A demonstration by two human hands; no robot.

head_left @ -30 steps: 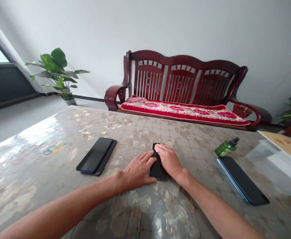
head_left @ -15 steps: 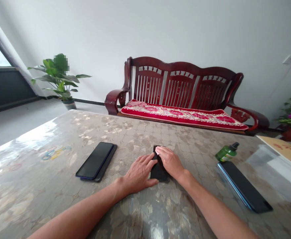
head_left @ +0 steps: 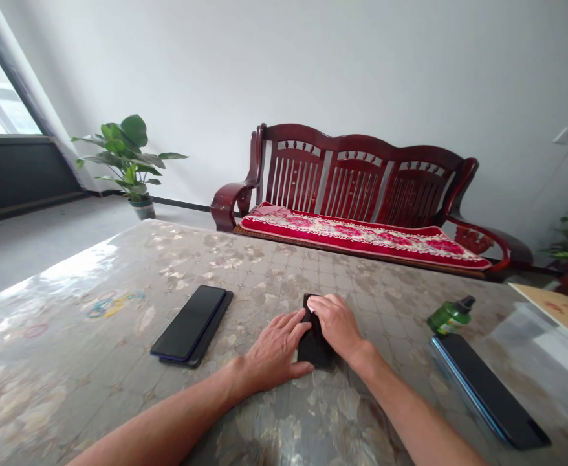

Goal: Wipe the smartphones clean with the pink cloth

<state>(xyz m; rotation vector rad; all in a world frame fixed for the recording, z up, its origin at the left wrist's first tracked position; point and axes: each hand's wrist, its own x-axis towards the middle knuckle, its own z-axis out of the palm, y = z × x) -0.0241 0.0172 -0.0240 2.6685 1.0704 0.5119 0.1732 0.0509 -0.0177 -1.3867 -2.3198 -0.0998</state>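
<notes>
A black smartphone (head_left: 316, 349) lies flat on the table between my hands. My left hand (head_left: 279, 343) holds it from the left side, its fingers on the upper part of the phone and the thumb near the lower edge. Over the phone's upper right part, my right hand (head_left: 335, 321) is closed with its fingers pressed down on a small white piece (head_left: 310, 304), perhaps a cloth or tissue; most of it is hidden under the fingers. Both hands cover much of the phone's surface.
Two stacked phones (head_left: 189, 323) lie left, near coloured rubber bands (head_left: 112, 304). At right are a green spray bottle (head_left: 451, 316), more stacked phones (head_left: 492, 388), a clear plastic sheet (head_left: 517, 333) and a tan box (head_left: 560, 317). A wooden bench (head_left: 361, 168) stands beyond the table.
The camera view has shifted slightly, so everything sits a little lower in the picture. Both hands stay on the phone, the right one still pressing the white piece near its top.
</notes>
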